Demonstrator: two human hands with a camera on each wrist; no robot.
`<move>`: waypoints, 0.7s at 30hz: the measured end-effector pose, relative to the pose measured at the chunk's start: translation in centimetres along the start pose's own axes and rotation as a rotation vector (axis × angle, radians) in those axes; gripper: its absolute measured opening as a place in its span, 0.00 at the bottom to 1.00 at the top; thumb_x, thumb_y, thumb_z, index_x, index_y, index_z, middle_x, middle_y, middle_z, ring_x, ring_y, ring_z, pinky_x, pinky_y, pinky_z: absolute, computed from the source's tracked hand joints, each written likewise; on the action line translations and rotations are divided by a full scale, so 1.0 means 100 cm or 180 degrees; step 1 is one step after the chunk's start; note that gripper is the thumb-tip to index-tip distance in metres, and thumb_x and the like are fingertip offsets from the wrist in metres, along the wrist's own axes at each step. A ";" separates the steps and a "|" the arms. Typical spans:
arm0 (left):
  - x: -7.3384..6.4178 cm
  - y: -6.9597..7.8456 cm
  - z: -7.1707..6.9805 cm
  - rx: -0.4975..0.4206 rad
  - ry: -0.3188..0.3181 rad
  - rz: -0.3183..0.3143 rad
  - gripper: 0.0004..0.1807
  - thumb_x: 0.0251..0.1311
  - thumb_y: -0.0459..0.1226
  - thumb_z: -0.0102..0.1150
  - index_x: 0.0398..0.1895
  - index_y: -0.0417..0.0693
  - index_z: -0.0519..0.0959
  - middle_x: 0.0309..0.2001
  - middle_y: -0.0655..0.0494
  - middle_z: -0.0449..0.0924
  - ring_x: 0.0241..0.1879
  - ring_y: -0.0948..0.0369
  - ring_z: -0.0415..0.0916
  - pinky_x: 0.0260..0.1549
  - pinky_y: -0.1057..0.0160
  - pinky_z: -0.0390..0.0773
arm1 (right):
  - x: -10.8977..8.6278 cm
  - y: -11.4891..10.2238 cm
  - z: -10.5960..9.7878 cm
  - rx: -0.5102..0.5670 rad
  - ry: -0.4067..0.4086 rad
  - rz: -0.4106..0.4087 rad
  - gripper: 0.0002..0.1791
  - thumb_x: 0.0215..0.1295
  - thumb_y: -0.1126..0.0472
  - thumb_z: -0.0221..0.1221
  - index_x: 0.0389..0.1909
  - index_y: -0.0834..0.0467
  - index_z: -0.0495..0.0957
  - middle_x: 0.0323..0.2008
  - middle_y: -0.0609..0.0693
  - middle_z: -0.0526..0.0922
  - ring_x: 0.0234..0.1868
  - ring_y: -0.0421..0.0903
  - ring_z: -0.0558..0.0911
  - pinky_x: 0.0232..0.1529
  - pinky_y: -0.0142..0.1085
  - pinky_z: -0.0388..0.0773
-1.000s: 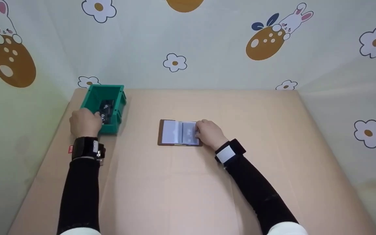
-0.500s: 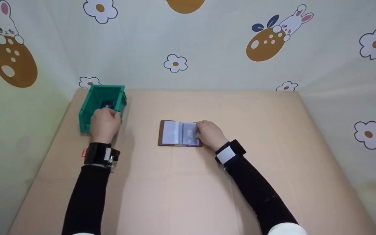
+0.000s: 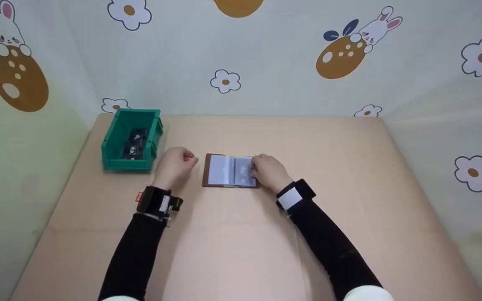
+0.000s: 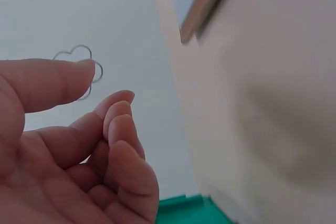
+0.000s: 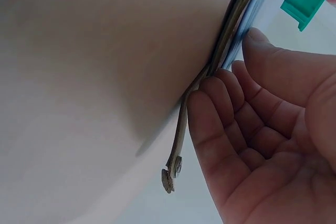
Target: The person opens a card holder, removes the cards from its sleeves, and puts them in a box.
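Observation:
A brown card holder [image 3: 205, 170] with clear plastic sleeves lies spread flat on the table. My right hand [image 3: 271, 172] grips its right edge; in the right wrist view the thumb [image 5: 268, 59] lies on the sleeves and curled fingers are at the cover's edge. A strap with a snap [image 5: 178, 129] sticks out there. Between the green bin and the card holder is my left hand [image 3: 177, 166], raised off the table. Its fingers are loosely bent, the thumb stands apart, and the left wrist view shows nothing between them.
The green bin [image 3: 111, 164] stands at the table's back left, with several black cards [image 3: 133, 149] marked "Vip" inside. A patterned cloth [image 3: 274, 54] hangs behind and at both sides of the table [image 3: 249, 251].
My left hand has moved right, from the bin's left side, across its front, to the gap beside the card holder. My right hand has stayed on the card holder.

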State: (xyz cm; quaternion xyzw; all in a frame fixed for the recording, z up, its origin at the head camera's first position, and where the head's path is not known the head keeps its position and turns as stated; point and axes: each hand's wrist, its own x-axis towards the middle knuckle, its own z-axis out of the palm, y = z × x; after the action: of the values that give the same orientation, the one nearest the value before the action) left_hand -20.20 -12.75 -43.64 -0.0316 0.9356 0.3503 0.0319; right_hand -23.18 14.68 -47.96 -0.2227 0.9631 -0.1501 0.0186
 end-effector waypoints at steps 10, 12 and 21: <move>-0.002 0.010 0.036 -0.0006 -0.0129 0.0142 0.11 0.63 0.37 0.62 0.39 0.36 0.82 0.37 0.46 0.82 0.39 0.50 0.77 0.43 0.52 0.75 | -0.001 0.000 0.000 0.0032 -0.0032 0.0057 0.09 0.58 0.64 0.68 0.38 0.62 0.81 0.35 0.55 0.79 0.40 0.54 0.79 0.44 0.46 0.76; -0.002 0.010 0.042 0.0059 -0.0131 0.0190 0.11 0.62 0.37 0.63 0.39 0.36 0.83 0.37 0.46 0.82 0.39 0.50 0.78 0.42 0.52 0.76 | -0.001 0.000 0.000 0.0030 -0.0030 0.0065 0.09 0.58 0.64 0.68 0.38 0.61 0.81 0.35 0.55 0.79 0.40 0.54 0.79 0.44 0.46 0.76; -0.004 0.009 0.057 0.0194 -0.0039 0.0247 0.10 0.58 0.37 0.64 0.34 0.37 0.83 0.34 0.47 0.83 0.35 0.51 0.78 0.39 0.53 0.76 | -0.001 0.000 -0.001 -0.0006 -0.0004 0.0045 0.08 0.57 0.65 0.67 0.37 0.62 0.81 0.34 0.55 0.79 0.39 0.54 0.79 0.43 0.46 0.76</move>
State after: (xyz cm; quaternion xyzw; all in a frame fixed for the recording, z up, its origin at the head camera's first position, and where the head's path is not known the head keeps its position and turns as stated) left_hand -19.63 -8.32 -47.28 0.0079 0.9461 0.3227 0.0249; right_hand -23.07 14.70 -47.89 -0.2160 0.9648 -0.1489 0.0201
